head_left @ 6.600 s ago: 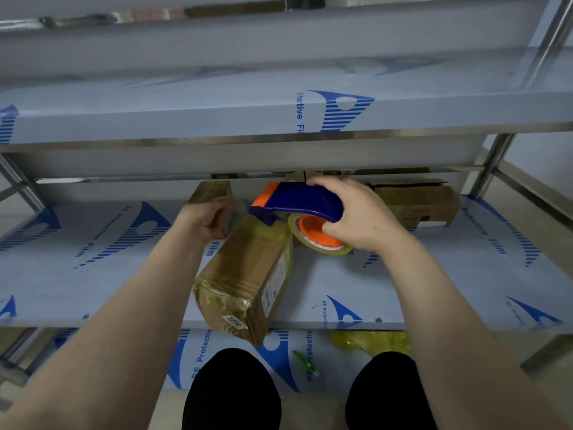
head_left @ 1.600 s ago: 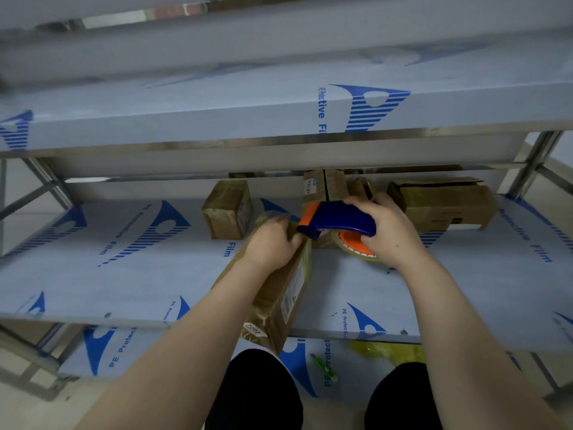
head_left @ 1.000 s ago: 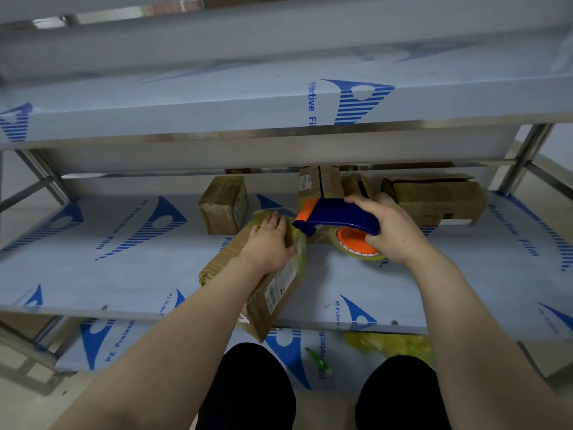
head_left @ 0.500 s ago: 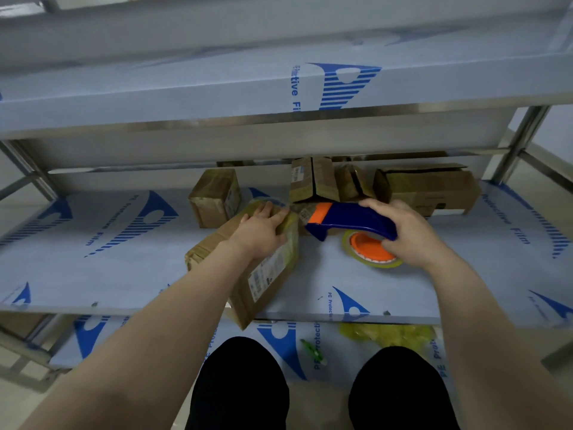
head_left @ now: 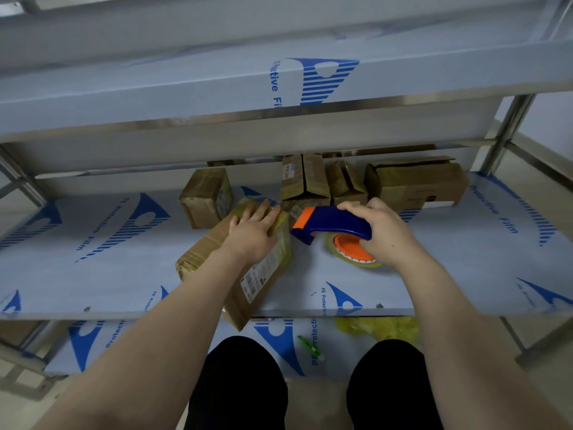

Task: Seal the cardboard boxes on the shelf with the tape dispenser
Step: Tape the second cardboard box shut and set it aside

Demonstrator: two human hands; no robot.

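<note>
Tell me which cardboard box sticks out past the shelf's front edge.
The long box under the left hand: its near corner overhangs the shelf edge. The others sit further back, fully on it.

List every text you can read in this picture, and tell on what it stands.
"Protective Film": middle shelf, right side.
"PE Protec…", cut off: lower shelf.
"…tective Fi…", cut off: upper shelf edge.
Shipping label on the cardboard box under the left hand: too small to read.
Rear box label: blurred.
</note>
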